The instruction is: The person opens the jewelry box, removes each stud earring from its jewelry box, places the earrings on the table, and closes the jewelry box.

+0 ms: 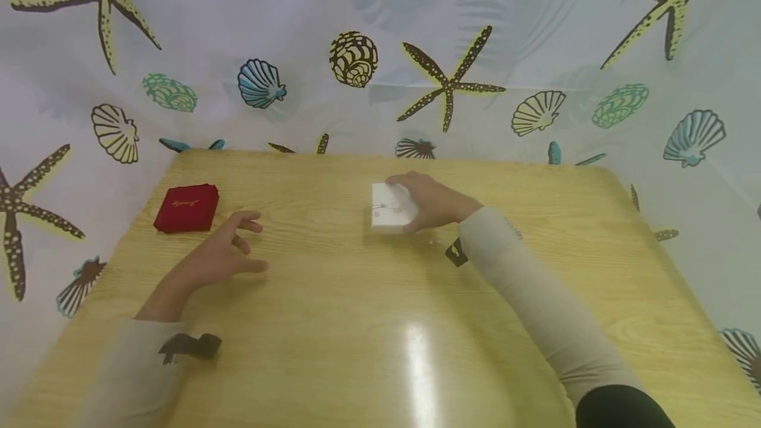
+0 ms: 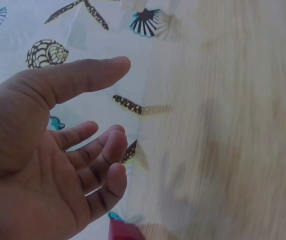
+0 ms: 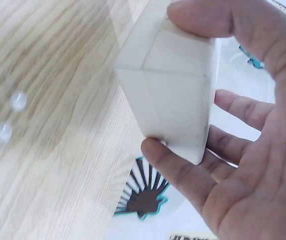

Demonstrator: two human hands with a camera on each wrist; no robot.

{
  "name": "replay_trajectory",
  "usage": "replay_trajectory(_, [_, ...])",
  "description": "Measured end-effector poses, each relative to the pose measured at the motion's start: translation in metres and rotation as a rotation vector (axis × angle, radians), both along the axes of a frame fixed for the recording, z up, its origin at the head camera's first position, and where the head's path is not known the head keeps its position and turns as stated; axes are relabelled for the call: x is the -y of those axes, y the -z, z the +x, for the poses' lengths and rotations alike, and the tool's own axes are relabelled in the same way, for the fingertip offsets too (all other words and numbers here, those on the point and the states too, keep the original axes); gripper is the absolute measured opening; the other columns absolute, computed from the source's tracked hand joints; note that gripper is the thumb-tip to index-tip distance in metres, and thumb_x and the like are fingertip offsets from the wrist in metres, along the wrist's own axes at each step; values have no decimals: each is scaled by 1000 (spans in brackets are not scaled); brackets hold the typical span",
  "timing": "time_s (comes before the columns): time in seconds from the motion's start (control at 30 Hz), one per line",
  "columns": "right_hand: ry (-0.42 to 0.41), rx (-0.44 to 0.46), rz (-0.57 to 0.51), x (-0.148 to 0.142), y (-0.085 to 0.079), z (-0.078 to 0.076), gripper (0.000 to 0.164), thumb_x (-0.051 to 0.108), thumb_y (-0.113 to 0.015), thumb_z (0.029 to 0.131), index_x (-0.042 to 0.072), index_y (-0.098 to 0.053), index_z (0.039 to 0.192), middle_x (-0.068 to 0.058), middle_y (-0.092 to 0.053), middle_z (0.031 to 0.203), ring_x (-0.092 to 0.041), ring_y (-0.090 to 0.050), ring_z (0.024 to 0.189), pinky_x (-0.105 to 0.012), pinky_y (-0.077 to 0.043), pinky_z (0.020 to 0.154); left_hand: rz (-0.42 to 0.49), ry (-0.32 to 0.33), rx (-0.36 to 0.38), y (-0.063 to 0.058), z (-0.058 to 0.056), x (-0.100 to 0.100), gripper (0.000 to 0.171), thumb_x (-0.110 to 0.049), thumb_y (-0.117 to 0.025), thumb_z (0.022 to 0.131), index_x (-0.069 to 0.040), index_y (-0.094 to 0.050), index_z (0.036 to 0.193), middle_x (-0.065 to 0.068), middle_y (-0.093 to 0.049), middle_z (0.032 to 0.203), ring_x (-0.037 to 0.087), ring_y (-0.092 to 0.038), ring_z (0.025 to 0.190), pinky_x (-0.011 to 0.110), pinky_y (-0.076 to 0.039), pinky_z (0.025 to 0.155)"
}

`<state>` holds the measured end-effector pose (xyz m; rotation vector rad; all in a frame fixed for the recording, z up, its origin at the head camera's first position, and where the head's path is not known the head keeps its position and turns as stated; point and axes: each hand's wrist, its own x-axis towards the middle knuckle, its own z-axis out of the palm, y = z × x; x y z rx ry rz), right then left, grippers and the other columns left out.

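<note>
A small white box [image 1: 388, 207] with faint thin markings on its top is at the middle of the table's far half. My right hand [image 1: 429, 200] grips it across its width. In the right wrist view the thumb presses one edge of the white box [image 3: 175, 100] and a fingertip the opposite edge. My left hand [image 1: 222, 253] hovers over the table's left side and holds nothing; its thumb is apart from the loosely bent fingers. A red box [image 1: 187, 209] with gold lettering lies beyond the left hand, at the far left, not touched.
The light wooden table [image 1: 321, 322] ends at a hanging cloth [image 1: 309, 117] printed with shells and starfish, at the back and both sides. Two small bright spots lie on the wood near the right hand; whether objects or reflections, I cannot tell.
</note>
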<state>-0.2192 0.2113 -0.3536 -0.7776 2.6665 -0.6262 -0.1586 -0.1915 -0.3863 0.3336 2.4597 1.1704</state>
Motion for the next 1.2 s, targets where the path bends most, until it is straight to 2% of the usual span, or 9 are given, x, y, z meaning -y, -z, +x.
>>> replay_trajectory(0.17, [10,-7,-3,-18,-2,-8,99,14,-85,67,3,-34,151,-21,-42,151,-34,-44,130,-51,-38,111,-24,-22,-73,-9,-1,20,91,-25,-80,84,-10,-24,154,21,-42,145,34,-51,112,32,-51,74])
replay_trajectory(0.3, [34,-13,11,-36,-2,-10,100,15,-85,67,1,-33,152,-22,-40,153,-37,-42,134,-53,-35,114,-51,-35,-117,-15,-3,32,89,-24,-80,84,-8,-25,152,22,-44,144,33,-51,110,26,-51,75])
replay_trajectory(0.5, [72,1,9,-53,0,-10,100,13,-84,67,2,-32,153,-23,-39,152,-35,-43,129,-54,-37,112,-98,-72,-178,-23,-12,49,81,-21,-78,86,-4,-30,149,23,-49,138,32,-51,106,20,-49,73])
replay_trajectory(0.6, [87,18,12,-58,2,-8,101,13,-84,68,3,-31,153,-23,-40,151,-35,-45,126,-54,-40,108,-151,-93,-225,-23,-20,59,77,-19,-79,85,-1,-34,146,25,-50,133,35,-50,107,26,-50,75])
replay_trajectory(0.77, [89,20,23,-63,8,-7,99,14,-83,68,1,-32,152,-25,-42,149,-36,-48,122,-53,-43,105,-235,-112,-288,-19,-33,80,75,-15,-79,84,4,-37,143,31,-48,136,43,-49,112,46,-50,85])
replay_trajectory(0.93, [85,10,34,-66,14,-7,97,14,-83,70,1,-33,152,-24,-42,150,-36,-45,127,-54,-39,110,-315,-131,-277,-15,-45,101,78,-16,-79,83,7,-35,143,33,-44,135,46,-44,112,51,-47,85])
replay_trajectory(1.2, [105,41,36,-72,20,-3,98,14,-83,70,2,-31,153,-25,-36,154,-38,-42,133,-56,-35,113,-357,-145,-274,-17,-59,117,83,-13,-77,83,9,-28,147,36,-37,140,52,-41,119,66,-41,95])
